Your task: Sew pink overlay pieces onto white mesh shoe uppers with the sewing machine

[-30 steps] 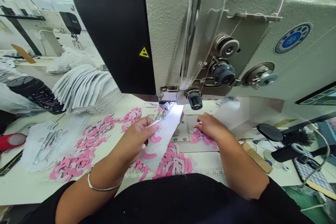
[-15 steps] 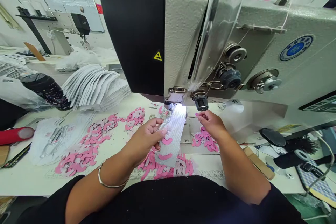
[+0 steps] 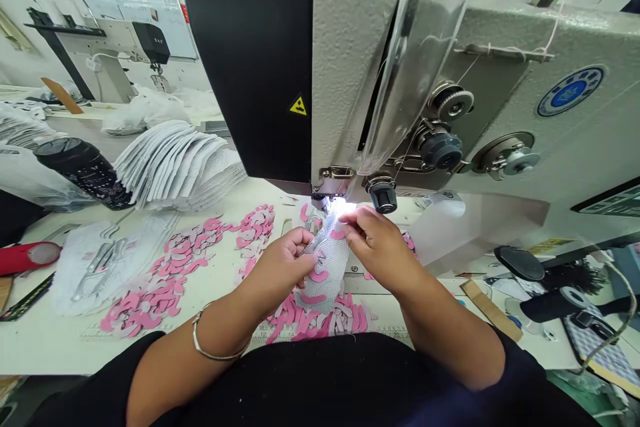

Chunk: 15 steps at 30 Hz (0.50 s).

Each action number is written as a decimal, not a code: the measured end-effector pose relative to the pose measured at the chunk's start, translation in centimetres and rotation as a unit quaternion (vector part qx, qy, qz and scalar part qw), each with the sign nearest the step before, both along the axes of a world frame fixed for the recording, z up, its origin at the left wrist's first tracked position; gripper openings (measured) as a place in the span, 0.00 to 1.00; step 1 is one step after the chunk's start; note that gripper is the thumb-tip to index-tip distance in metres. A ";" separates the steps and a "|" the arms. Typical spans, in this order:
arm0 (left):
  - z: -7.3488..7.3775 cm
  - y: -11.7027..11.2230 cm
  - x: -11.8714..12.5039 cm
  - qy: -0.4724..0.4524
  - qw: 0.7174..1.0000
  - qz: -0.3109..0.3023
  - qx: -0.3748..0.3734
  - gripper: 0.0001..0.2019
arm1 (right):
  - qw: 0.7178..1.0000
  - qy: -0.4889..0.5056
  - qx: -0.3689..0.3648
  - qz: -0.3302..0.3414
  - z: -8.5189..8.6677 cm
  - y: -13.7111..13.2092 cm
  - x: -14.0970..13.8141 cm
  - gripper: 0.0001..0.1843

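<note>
possible finger injury from left hand (image 3: pixel 285 263) and right hand (image 3: pixel 377 243) both pinching mesh fabric panel (image 3: pixel 325 283) just beside sewing machine presser foot (image 3: pixel 320 201).

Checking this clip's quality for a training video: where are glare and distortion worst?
In the head view, glare burns out the top of the white mesh fabric piece below the cream sewing machine head; the wide lens bends edges toward the frame corners.
</note>
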<state>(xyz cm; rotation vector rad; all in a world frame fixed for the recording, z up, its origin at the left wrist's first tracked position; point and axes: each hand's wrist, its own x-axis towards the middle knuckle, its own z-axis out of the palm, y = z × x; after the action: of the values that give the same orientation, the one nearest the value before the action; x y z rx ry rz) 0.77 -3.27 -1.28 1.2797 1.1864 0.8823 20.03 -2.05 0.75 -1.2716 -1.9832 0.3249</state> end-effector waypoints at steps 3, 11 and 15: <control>-0.1 0.0 0.0 -0.030 0.999 -0.008 -0.010 0.10 | 0.999 0.026 -0.014 -0.027 -0.1 0.1 -0.2 0.04; 0.9 0.4 -0.1 0.024 0.998 -0.057 -0.006 0.14 | 0.998 0.036 -0.046 -0.028 0.4 -0.3 -0.5 0.02; 1.0 0.6 -0.2 0.069 0.996 -0.055 0.020 0.13 | 0.997 0.044 -0.054 -0.024 0.4 -0.3 -0.7 0.03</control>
<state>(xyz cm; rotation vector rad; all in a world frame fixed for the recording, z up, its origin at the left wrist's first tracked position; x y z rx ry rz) 0.55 -2.67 -0.24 1.4425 1.1980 0.7510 19.35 -2.30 1.15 -1.3465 -1.8785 0.4614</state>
